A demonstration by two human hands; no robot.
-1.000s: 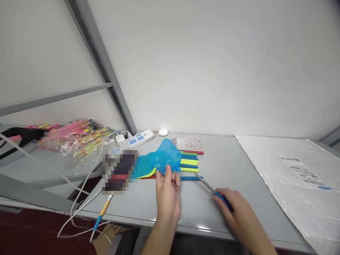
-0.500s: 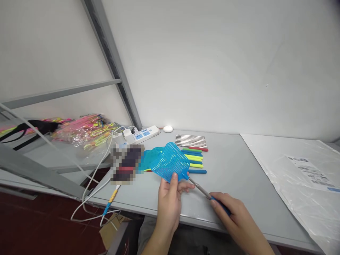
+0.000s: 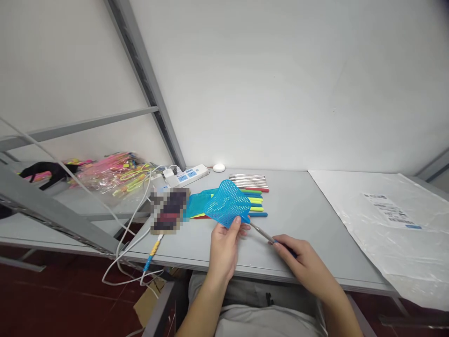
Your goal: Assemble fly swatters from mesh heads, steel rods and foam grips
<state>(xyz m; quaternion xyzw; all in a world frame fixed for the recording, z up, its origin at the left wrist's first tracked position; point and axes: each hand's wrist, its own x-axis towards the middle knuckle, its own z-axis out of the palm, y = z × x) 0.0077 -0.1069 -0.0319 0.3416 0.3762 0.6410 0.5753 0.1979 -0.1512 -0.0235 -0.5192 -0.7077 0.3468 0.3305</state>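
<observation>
A blue fly swatter (image 3: pixel 228 203) with a perforated head and a metal rod is held above the desk's front part. My left hand (image 3: pixel 225 245) pinches the base of its head, thumb on top. Around its blue handle, on the right, my right hand (image 3: pixel 296 257) is closed, hiding most of the grip. Behind the swatter lie several blue, yellow and green handles (image 3: pixel 258 215) side by side, partly covered by the blue head. Further back is a row of silver metal rods (image 3: pixel 248 180). Teal swatter heads (image 3: pixel 197 204) are stacked to the left.
A pixelated dark object (image 3: pixel 170 210) with a cable lies at the left of the desk. A power strip (image 3: pixel 189 175) and a white round device (image 3: pixel 219 167) stand by the wall. White plastic sheeting (image 3: pixel 368 243) covers the right side. Bagged colourful items (image 3: pixel 112 173) lie beyond the metal frame.
The camera view has shifted slightly, showing more of my lap. Both hands keep their hold on the fly swatter, which sits slightly higher in view.
</observation>
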